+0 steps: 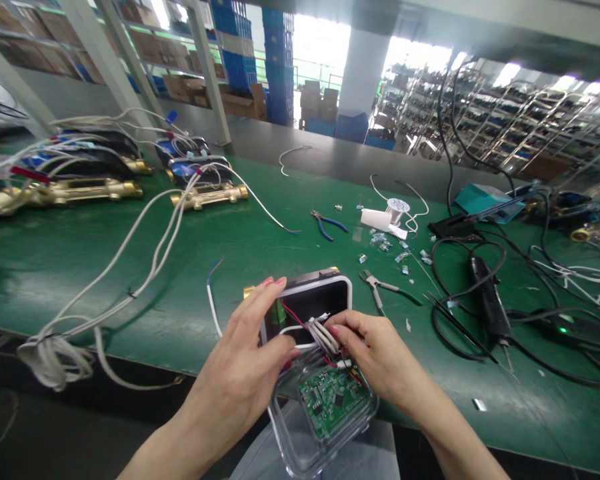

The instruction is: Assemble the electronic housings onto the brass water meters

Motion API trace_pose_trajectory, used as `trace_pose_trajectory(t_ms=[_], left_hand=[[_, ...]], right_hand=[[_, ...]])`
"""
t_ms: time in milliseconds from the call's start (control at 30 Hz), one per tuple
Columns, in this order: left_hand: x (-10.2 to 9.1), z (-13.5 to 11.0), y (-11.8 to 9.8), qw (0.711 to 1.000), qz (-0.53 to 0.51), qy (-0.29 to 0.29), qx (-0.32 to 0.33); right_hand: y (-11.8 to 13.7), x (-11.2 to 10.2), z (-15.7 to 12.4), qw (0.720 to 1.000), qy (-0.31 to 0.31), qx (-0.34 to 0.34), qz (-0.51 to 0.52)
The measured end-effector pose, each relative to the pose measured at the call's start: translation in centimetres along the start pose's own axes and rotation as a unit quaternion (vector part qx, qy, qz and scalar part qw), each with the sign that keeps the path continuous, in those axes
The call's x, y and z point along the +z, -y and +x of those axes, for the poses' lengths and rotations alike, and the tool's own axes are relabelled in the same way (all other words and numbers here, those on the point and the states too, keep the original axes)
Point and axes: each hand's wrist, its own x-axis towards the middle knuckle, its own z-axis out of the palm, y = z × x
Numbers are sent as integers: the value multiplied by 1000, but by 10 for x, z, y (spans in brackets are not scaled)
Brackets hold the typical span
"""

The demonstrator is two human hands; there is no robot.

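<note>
My left hand (243,360) grips the left side of a small black meter housing (307,301) with a white rim, its fingers on the top edge and its thumb by the opening. A green cylinder (279,312), perhaps a battery, shows inside. My right hand (383,350) pinches a folded bundle of grey-white wires (322,335) at the housing's mouth. Below hangs a clear plastic cover (286,443), tilted over my lap, with a green circuit board (336,400) in it. Red wires and white connectors run between board and housing, partly hidden by my fingers.
Blue-handled cutters (327,223) and a second pair of cutters (387,288) lie beyond the housing. At right are a black electric screwdriver (490,300) with looped cable and a solder spool (398,208). Brass meters (210,195) with trailing white cables (155,260) occupy the left.
</note>
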Motion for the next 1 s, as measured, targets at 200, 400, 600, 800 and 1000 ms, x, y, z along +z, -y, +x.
trace_pose_trajectory(t_ms=[200,400,600,800,1000], left_hand=[[-13,3,11,998,-50,34,-23],[-21,8,16,991,-62,111,-51],[-20,10,17,992,-63,97,-44],[-31,17,22,989,-52,136,-3],[-22,9,15,997,-28,66,16]], right_hand=[[4,-7,0,999,35,-17,4],[6,-9,0,999,40,-21,-18],[4,-5,-1,999,38,-6,-15],[6,-5,2,998,64,-5,-3],[19,-12,12,985,170,4,22]])
